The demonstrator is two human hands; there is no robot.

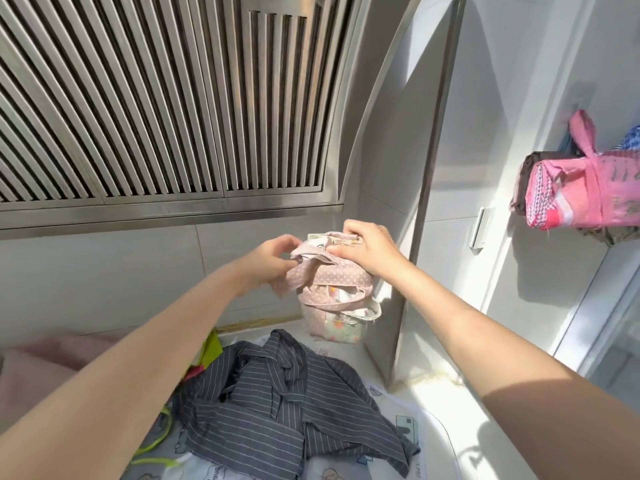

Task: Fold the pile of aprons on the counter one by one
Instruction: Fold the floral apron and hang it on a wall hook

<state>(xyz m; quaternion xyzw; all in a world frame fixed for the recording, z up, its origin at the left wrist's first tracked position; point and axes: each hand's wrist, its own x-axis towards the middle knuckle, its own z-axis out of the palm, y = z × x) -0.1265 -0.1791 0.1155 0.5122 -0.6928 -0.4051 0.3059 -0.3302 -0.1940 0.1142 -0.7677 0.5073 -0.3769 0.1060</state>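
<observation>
Pink dotted apron (334,289), folded into a compact bundle with its strap wrapped round, held upright at 12 o'clock above the counter (429,403). Left hand (273,259) pinches the strap end at the bundle's 9 o'clock; right hand (367,247) clamps the top. Grey striped apron (273,403) lies crumpled and unfolded at 6 o'clock. Risks, as I judge them: the strap end slipping free before it is tucked — the wrap would loosen and the folds spring open; or the narrow bundle toppling once set down, since it stands tall.

Pink dotted apron (334,282); grey pinstriped apron (277,403); pink bundle (581,192).
</observation>
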